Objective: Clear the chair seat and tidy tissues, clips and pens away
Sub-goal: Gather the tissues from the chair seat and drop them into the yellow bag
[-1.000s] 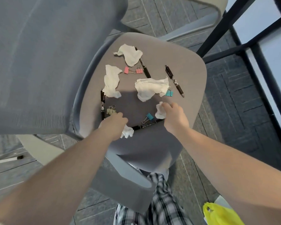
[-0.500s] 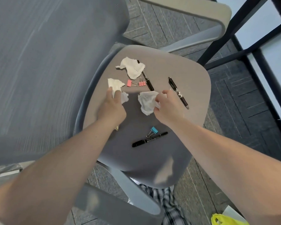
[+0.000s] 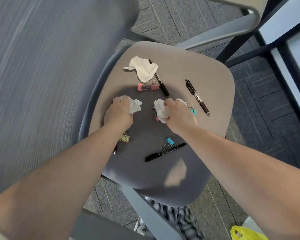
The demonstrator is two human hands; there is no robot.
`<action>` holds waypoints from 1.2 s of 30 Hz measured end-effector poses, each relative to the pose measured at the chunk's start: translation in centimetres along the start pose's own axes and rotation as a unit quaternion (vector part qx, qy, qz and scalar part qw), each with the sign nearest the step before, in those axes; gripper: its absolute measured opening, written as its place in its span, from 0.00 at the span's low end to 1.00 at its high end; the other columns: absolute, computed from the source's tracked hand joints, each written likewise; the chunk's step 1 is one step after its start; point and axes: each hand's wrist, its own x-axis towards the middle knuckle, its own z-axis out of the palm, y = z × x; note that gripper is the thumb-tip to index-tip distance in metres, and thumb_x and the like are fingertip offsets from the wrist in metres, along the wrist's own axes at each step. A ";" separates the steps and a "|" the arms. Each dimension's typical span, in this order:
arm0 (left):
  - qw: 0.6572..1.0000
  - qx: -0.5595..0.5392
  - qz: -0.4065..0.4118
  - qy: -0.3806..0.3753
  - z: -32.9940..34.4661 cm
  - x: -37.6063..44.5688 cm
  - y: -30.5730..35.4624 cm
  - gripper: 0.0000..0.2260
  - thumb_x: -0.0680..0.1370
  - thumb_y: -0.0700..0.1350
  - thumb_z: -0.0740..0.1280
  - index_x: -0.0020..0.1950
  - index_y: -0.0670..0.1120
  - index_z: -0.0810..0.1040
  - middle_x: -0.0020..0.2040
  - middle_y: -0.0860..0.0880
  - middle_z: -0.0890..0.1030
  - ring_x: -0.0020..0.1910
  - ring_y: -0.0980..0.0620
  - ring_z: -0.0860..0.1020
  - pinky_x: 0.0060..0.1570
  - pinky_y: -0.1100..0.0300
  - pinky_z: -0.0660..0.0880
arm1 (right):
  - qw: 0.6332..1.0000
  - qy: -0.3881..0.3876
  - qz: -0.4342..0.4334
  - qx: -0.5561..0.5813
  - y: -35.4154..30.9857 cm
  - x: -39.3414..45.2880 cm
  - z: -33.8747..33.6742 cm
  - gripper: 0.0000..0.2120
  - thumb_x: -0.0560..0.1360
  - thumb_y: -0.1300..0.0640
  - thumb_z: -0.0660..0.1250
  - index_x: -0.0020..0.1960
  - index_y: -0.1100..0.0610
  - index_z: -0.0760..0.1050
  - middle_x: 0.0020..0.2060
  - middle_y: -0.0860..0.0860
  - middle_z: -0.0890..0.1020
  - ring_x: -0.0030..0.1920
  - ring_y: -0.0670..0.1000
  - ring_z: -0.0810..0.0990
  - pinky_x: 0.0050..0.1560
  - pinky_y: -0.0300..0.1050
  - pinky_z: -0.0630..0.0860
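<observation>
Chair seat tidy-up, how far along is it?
Early. Nothing is put away yet. In hand: crumpled white tissues, one in the left hand, one in the right hand. Left on the grey chair seat: one flat white tissue, several black pens, and pink, blue and yellow binder clips.

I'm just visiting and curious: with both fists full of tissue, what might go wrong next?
The right hand bunches tissue beside a pink clip; lifting may drag it along. The teal clip and clicky pen lie toward the far edge of the seat and could be knocked off. The left hand is full, yet one flat tissue remains.
</observation>
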 end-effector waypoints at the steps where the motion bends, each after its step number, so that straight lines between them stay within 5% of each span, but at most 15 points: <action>1: 1.000 0.000 -0.003 0.021 -0.4 0.0 0.2 0.17 0.73 0.40 0.65 0.62 0.41 0.70 0.61 0.40 0.72 0.54 0.38 0.75 0.43 0.51 0.70 | 1.000 0.005 0.001 -0.003 -0.1 0.0 -0.2 0.14 0.72 0.64 0.64 0.56 0.60 0.69 0.52 0.57 0.76 0.56 0.60 0.73 0.36 0.48 0.68; 10: 0.993 -0.088 0.011 0.078 -5.3 2.3 4.3 0.13 0.74 0.44 0.63 0.57 0.43 0.71 0.59 0.45 0.69 0.41 0.41 0.76 0.40 0.51 0.75 | 0.993 0.092 0.049 0.059 0.6 1.3 -3.9 0.09 0.72 0.63 0.61 0.52 0.62 0.71 0.50 0.58 0.76 0.52 0.61 0.72 0.38 0.49 0.64; 15: 0.993 -0.082 0.076 0.031 -5.2 6.0 6.1 0.27 0.72 0.38 0.64 0.71 0.46 0.62 0.71 0.43 0.63 0.63 0.40 0.71 0.55 0.52 0.71 | 0.990 0.123 0.039 0.055 1.5 2.2 -4.8 0.09 0.71 0.65 0.61 0.51 0.63 0.71 0.48 0.59 0.76 0.50 0.61 0.72 0.40 0.49 0.66; 19: 0.995 -0.022 0.098 -0.018 -3.8 9.1 6.2 0.32 0.70 0.39 0.64 0.72 0.52 0.59 0.74 0.42 0.58 0.63 0.34 0.71 0.60 0.47 0.72 | 0.988 0.132 0.050 0.061 2.7 2.4 -5.0 0.08 0.71 0.65 0.60 0.50 0.62 0.71 0.48 0.60 0.76 0.54 0.63 0.73 0.44 0.57 0.75; 22: 0.997 0.022 0.053 -0.060 -3.2 10.1 6.6 0.35 0.72 0.39 0.65 0.75 0.54 0.54 0.76 0.41 0.53 0.66 0.35 0.70 0.60 0.48 0.71 | 0.989 0.126 0.058 0.049 3.4 2.3 -5.0 0.10 0.73 0.64 0.60 0.54 0.62 0.71 0.51 0.60 0.76 0.58 0.61 0.72 0.46 0.52 0.70; 25: 0.995 0.066 0.034 -0.068 -3.1 10.1 7.3 0.29 0.73 0.39 0.65 0.72 0.48 0.59 0.70 0.39 0.62 0.62 0.34 0.72 0.56 0.48 0.72 | 0.988 0.134 0.059 0.048 4.1 1.9 -4.9 0.11 0.73 0.63 0.61 0.55 0.62 0.71 0.53 0.59 0.76 0.57 0.62 0.73 0.40 0.48 0.62; 29: 0.994 0.090 0.058 0.005 -3.2 9.7 7.3 0.12 0.73 0.37 0.62 0.56 0.39 0.71 0.59 0.37 0.72 0.55 0.35 0.74 0.51 0.47 0.73 | 0.988 0.133 0.067 0.046 4.8 1.4 -4.8 0.12 0.73 0.62 0.61 0.56 0.61 0.71 0.54 0.58 0.76 0.55 0.61 0.73 0.39 0.47 0.60; 36: 0.994 0.085 0.071 0.015 -4.6 6.4 8.4 0.12 0.73 0.39 0.65 0.55 0.40 0.72 0.57 0.38 0.71 0.53 0.36 0.75 0.46 0.49 0.71 | 0.990 0.107 0.066 0.059 4.9 0.2 -6.3 0.13 0.73 0.62 0.61 0.58 0.59 0.70 0.54 0.57 0.76 0.56 0.60 0.72 0.38 0.47 0.62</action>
